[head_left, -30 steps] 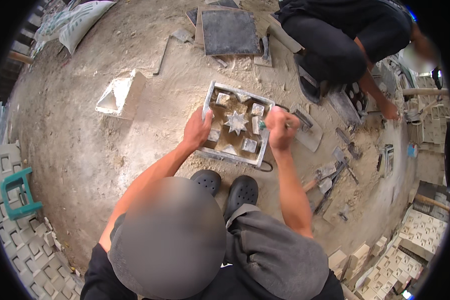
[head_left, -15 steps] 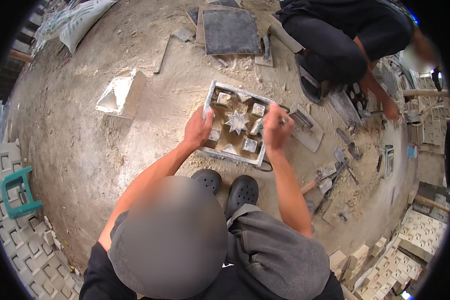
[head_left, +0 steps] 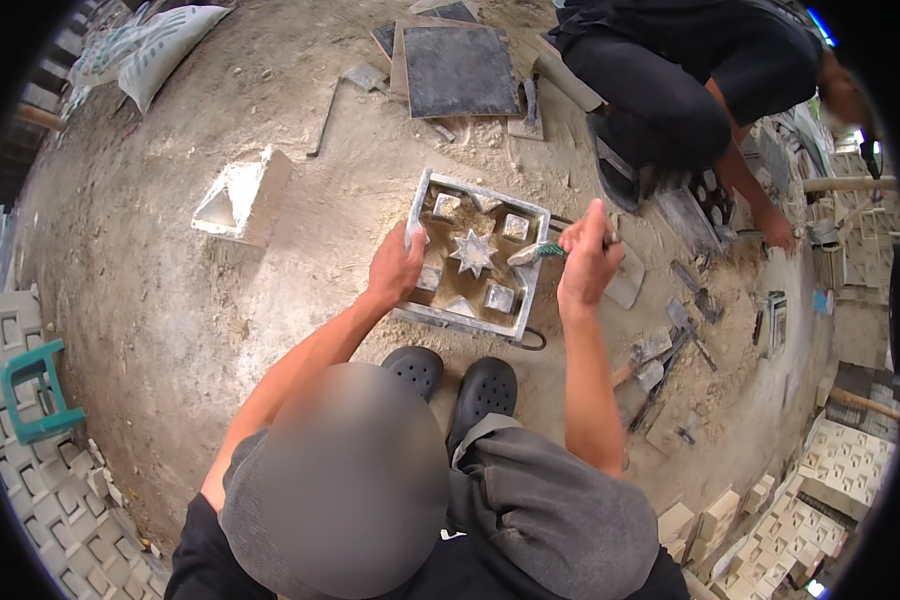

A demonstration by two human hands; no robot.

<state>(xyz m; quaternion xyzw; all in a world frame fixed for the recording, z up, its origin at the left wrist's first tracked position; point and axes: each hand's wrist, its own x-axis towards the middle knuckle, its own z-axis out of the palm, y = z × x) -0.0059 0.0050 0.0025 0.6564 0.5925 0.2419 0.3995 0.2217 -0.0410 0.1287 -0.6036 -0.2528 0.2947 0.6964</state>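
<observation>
A square metal mould lies tilted on the dusty ground just ahead of my feet. Inside it are a raised eight-pointed star, several square blocks around it and triangular pieces along the walls. My left hand is closed around the mould's left wall, thumb over the rim. In my right hand, by the right wall, is a brush with pale bristles and a green band. Its bristles reach over the mould's inside near the right wall; my fingers hide the handle.
A white hollow block stands to the left. Dark square boards lie ahead. At right are a flat trowel, a hammer and other tools. Another person crouches at upper right. A green stool stands far left.
My right hand has moved right, away from the star, drawing the brush toward the mould's right wall. My left hand keeps its hold on the mould.
</observation>
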